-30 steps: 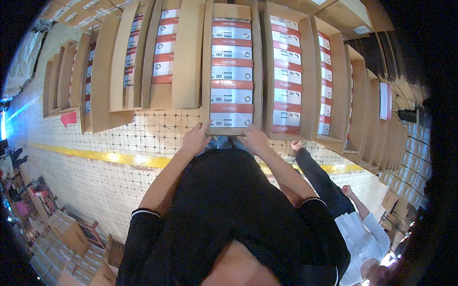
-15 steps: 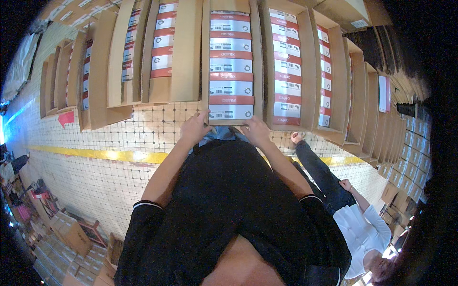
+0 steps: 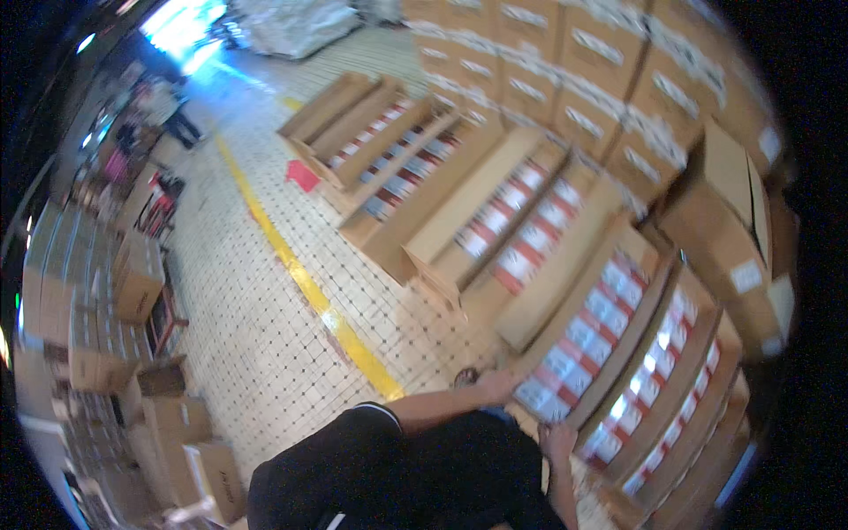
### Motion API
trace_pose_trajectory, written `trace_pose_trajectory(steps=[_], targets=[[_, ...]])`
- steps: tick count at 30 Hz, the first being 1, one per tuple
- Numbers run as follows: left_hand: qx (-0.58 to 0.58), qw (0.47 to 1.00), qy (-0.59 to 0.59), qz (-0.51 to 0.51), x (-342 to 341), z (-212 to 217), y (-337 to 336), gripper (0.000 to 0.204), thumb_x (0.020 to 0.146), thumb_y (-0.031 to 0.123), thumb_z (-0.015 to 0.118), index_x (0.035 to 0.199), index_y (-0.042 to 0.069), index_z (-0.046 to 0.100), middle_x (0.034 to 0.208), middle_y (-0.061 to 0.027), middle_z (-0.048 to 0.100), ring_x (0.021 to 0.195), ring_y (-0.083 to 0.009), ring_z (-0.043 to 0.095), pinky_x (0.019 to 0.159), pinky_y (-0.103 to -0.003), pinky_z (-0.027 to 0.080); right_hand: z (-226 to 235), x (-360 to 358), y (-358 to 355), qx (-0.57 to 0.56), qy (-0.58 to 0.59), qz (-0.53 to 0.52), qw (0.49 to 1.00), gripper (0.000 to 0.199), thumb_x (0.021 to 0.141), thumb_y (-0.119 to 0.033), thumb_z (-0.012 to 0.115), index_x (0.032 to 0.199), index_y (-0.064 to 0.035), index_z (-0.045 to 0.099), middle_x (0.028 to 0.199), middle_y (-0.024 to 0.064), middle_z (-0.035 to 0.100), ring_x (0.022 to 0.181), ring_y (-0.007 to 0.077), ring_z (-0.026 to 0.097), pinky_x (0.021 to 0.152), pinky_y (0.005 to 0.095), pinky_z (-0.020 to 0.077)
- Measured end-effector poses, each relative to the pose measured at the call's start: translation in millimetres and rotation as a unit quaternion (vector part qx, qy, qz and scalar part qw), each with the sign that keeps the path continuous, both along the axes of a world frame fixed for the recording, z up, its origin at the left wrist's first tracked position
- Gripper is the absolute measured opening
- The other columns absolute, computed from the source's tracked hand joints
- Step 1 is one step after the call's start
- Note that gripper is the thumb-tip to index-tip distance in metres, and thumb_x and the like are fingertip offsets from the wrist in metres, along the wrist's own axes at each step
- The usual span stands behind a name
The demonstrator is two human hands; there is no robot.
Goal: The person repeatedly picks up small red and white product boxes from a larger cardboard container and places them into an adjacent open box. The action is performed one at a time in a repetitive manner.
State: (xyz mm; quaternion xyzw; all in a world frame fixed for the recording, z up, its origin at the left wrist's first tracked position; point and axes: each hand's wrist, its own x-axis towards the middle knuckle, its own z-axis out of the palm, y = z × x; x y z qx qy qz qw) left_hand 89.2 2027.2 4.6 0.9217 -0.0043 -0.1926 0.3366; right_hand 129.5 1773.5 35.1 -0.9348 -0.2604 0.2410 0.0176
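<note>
A long open carton (image 3: 580, 420) in front of me holds a row of red-and-white boxes (image 3: 583, 334), packed end to end. My left hand (image 3: 496, 386) grips the left corner of its near end. At the right corner, my right hand (image 3: 558, 439) has its fingers curled over the cardboard edge. Motion smears both hands a little, and their undersides are hidden.
More open cartons (image 3: 517, 208) with similar boxes stand left and right of mine. Sealed cartons (image 3: 565, 53) are stacked behind, beside an upright flapped carton (image 3: 720, 221). A yellow line (image 3: 305, 283) crosses the tiled floor; further cartons (image 3: 137, 274) and a distant person (image 3: 168, 110) are at left.
My view has swung to the left, so the row of cartons now runs diagonally at the right. The person in white at my right has left the view. Both hands stay at the carton's near end.
</note>
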Motion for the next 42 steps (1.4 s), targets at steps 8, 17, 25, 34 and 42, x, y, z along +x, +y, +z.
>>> trace_pose_trajectory(steps=[8,17,25,34,42], targets=[[-0.02,0.998,0.048,0.017,24,4,23,0.064,0.074,0.03,0.072,0.13,0.023,0.041,0.103,-0.0182,0.062,0.095,-0.0373,0.064,0.074,-0.049,0.053,-52,28,14,0.08,0.158,-0.09,0.98,0.028,0.084,-0.026,0.06,0.103,-0.0073,0.068,0.099,0.0239,0.065,0.092,0.0393,0.063,0.083,0.0464,0.0498],[-0.033,0.999,-0.023,0.006,18,-33,19,0.07,0.072,0.028,0.073,0.131,0.024,0.036,0.097,-0.0213,0.061,0.091,-0.0413,0.063,0.069,-0.05,0.052,-53,15,13,0.065,0.112,-0.077,0.989,0.036,0.084,-0.029,0.057,0.115,-0.0092,0.063,0.102,0.0236,0.065,0.098,0.0397,0.063,0.083,0.0461,0.0498],[-0.035,0.999,-0.024,0.023,16,-10,19,0.066,0.067,0.019,0.077,0.124,0.018,0.044,0.101,-0.0189,0.062,0.098,-0.0369,0.062,0.076,-0.047,0.052,-66,20,3,0.111,0.134,-0.083,0.981,0.036,0.085,-0.028,0.061,0.118,-0.0126,0.064,0.103,0.0195,0.067,0.093,0.0375,0.065,0.081,0.0435,0.0514],[-0.016,0.983,-0.173,0.053,12,-20,8,0.054,0.066,0.013,0.073,0.115,0.012,0.048,0.101,-0.0154,0.061,0.096,-0.037,0.062,0.076,-0.048,0.052,-76,29,2,0.059,0.131,-0.085,0.986,0.036,0.082,-0.029,0.063,0.109,-0.0061,0.066,0.097,0.0196,0.068,0.092,0.0335,0.066,0.081,0.0403,0.0505],[0.093,0.981,-0.166,-0.039,18,-10,7,0.026,0.08,0.013,0.059,0.105,0.01,0.055,0.1,-0.0152,0.06,0.098,-0.0326,0.061,0.075,-0.045,0.051,-65,47,10,0.037,0.203,-0.091,0.974,0.036,0.081,-0.035,0.065,0.107,-0.0108,0.069,0.104,0.0165,0.068,0.099,0.0341,0.064,0.087,0.0409,0.0491]])
